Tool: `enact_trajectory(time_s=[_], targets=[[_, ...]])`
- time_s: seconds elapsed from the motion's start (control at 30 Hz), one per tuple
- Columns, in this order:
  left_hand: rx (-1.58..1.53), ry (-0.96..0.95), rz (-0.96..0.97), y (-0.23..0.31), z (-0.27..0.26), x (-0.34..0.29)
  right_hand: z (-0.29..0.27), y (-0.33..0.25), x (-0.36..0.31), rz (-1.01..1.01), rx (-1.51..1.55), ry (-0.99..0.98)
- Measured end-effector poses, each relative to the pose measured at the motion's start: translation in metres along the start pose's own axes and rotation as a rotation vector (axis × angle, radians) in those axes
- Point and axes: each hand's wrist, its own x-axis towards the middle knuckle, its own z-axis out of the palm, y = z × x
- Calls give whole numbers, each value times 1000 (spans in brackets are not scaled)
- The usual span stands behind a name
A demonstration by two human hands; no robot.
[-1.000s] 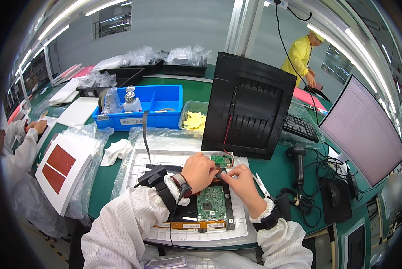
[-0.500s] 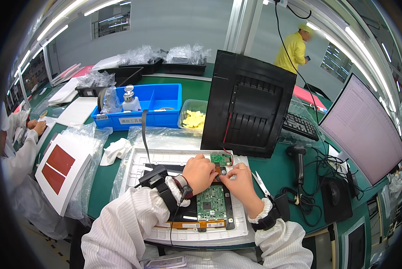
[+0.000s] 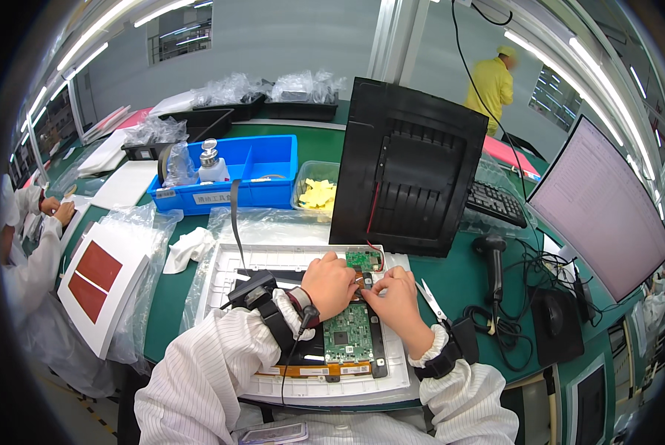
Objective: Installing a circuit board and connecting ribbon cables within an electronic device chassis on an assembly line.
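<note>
A white frame (image 3: 212, 297) lies in front of me with an opened electronic device in it. Inside are a large green circuit board (image 3: 349, 335), a smaller green board (image 3: 362, 260) at the far end and an orange flat cable (image 3: 325, 371) along the near edge. My left hand (image 3: 329, 285) and my right hand (image 3: 393, 298) meet over the gap between the boards, fingers pinched together. An orange-brown strip (image 3: 367, 279) shows by their fingertips. Whatever the fingertips hold is too small and covered to name. Dark wristbands circle both wrists, with a cord from the left one.
Behind the frame stands a black cover panel (image 3: 414, 163), joined by a red wire. A blue bin (image 3: 273, 194) and a tub of yellow pieces (image 3: 318, 195) are at the back left. Scissors (image 3: 430, 299), a barcode scanner (image 3: 490, 267) and a monitor (image 3: 600, 208) stand right. A co-worker sits left.
Both hands keep their place, with only slight shifts at the fingertips. The view has tilted a little. In the background, the person in yellow has turned and moved slightly right.
</note>
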Motion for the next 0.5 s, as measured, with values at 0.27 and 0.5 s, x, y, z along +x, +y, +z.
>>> enact_trajectory(time_s=[0.27, 0.5], targets=[[71, -37, -25, 3, 5, -2, -1, -4, -1, -15, -59, -28], [115, -45, -57, 6, 1, -4, -2, -5, -3, -46, -105, -12]])
